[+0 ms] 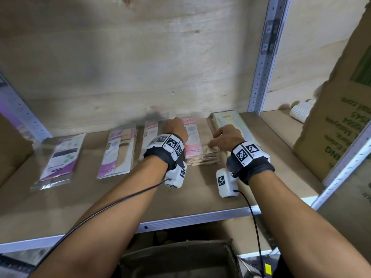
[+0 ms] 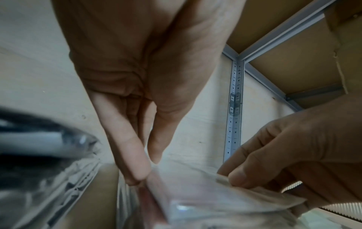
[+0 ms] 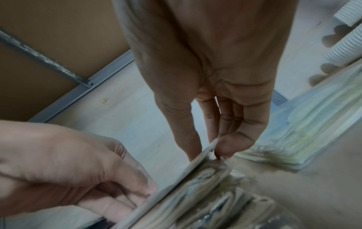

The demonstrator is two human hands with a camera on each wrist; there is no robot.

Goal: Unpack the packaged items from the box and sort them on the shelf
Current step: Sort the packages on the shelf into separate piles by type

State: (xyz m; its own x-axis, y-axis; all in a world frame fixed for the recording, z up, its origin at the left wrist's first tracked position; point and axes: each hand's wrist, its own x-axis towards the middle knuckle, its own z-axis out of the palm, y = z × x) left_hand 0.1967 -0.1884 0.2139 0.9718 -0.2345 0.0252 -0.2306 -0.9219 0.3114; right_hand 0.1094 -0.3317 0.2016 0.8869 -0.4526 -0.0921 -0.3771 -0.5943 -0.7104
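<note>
A pink packet (image 1: 193, 146) lies on top of a stack on the wooden shelf (image 1: 120, 199), near the back wall. My left hand (image 1: 174, 128) is at its left edge, where finger and thumb (image 2: 146, 168) close on the clear wrapper (image 2: 195, 195). My right hand (image 1: 225, 137) pinches the packet's right edge (image 3: 212, 148) between thumb and fingers. In the right wrist view the top packet (image 3: 176, 184) is tilted up off the stack (image 3: 211, 193). Further sorted piles lie along the shelf: a green-yellow stack (image 1: 230, 121) on the right and purple packets (image 1: 118, 155) on the left.
Another purple packet (image 1: 60, 157) lies far left. A metal upright (image 1: 263, 57) divides the shelf; past it stand a large cardboard box (image 1: 337, 121) and white ribbed hose (image 1: 301, 110). A dark open box (image 1: 176, 257) sits below the shelf's front edge.
</note>
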